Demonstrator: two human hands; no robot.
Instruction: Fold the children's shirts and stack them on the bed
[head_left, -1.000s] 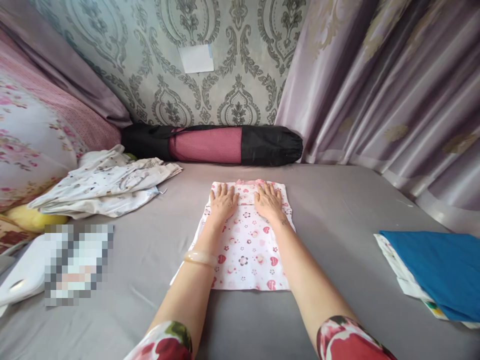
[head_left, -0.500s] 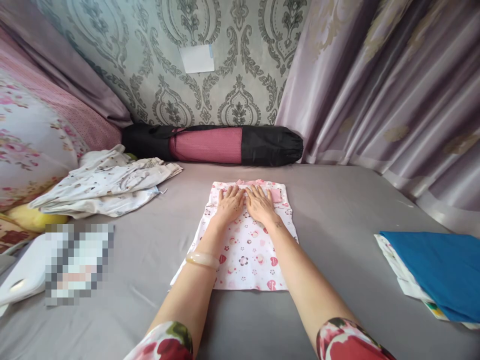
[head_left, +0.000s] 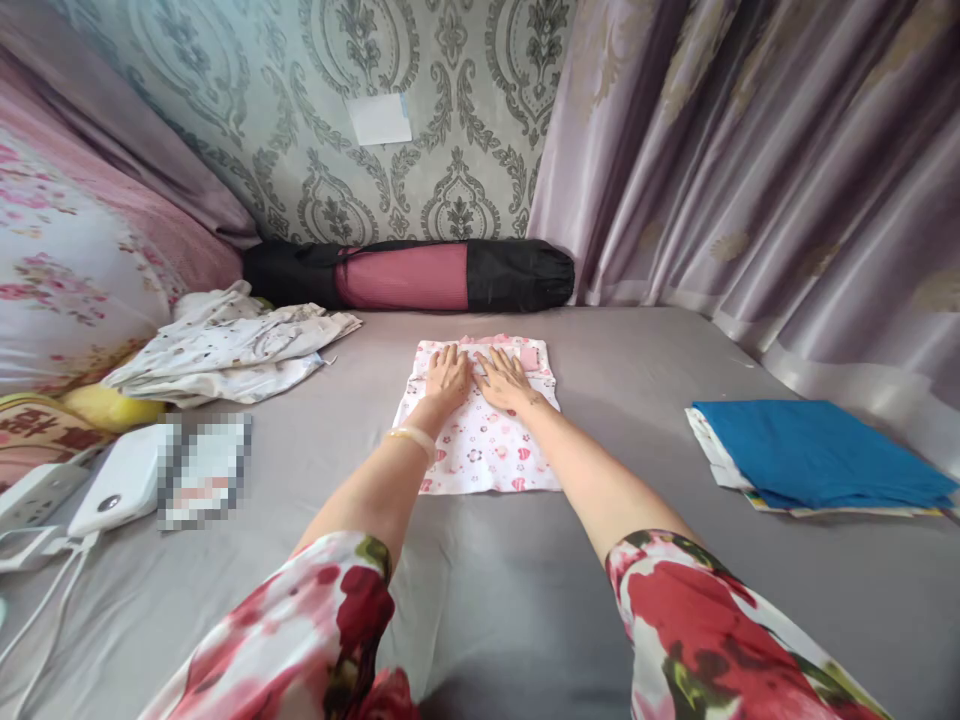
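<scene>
A small folded white garment with pink hearts and flowers [head_left: 480, 450] lies flat on the grey bed sheet [head_left: 615, 560]. My left hand [head_left: 448, 376] and my right hand [head_left: 504, 379] both rest palm down on its far end, side by side and almost touching, fingers stretched out flat. A pale bangle sits on my left wrist. My sleeves are floral red and white.
A crumpled pile of white printed clothes [head_left: 232, 345] lies at the left. A black and pink rolled bag [head_left: 409, 275] lies along the wall. Folded blue cloth [head_left: 810, 455] sits at the right over printed fabric. A white power bank [head_left: 120, 480], cables and pillows are at the left.
My hands slid together from the garment's far corners to its middle. The camera pulled back, so my sleeves now show and everything looks farther away.
</scene>
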